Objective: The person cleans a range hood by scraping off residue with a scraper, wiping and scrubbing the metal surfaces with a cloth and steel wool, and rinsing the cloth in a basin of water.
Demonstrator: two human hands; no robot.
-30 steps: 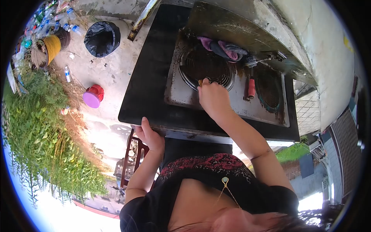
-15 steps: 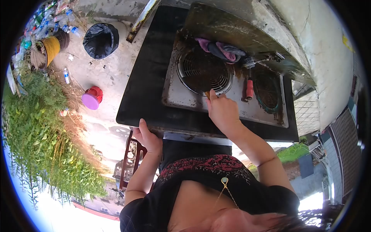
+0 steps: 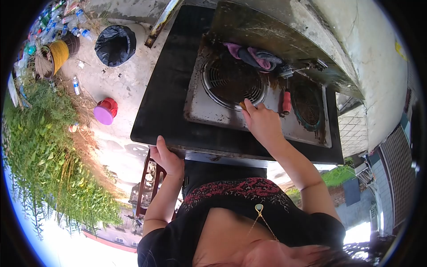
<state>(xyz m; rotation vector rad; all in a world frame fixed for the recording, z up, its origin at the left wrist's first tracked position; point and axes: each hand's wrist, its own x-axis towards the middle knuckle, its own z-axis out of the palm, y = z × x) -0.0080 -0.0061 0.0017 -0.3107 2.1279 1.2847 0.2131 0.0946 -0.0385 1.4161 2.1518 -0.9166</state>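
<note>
My right hand (image 3: 263,123) is closed on a small yellowish-brown object (image 3: 243,105), whose far end I cannot make out, at the near rim of a round vented burner plate (image 3: 235,82). The plate sits in a stained metal range-hood-like panel (image 3: 207,107) framed by a black slab (image 3: 167,107). At the slab's near left edge, my left hand (image 3: 167,156) grips the edge, thumb on top and fingers hidden beneath. A red-handled tool (image 3: 287,102) lies between the two round vents. Beyond the plate lies a purple and grey cloth (image 3: 253,57).
A second round vent (image 3: 308,107) is at the right. On the ground at the left are a black-lined bin (image 3: 115,45), a red stool with purple top (image 3: 104,113), a water bottle (image 3: 76,84) and a yellow bucket (image 3: 59,57). A wall stands at the right.
My right hand has moved right and towards me along the plate's near rim, with the small object in it. The left hand stays on the slab's edge; the slab has shifted slightly left in view.
</note>
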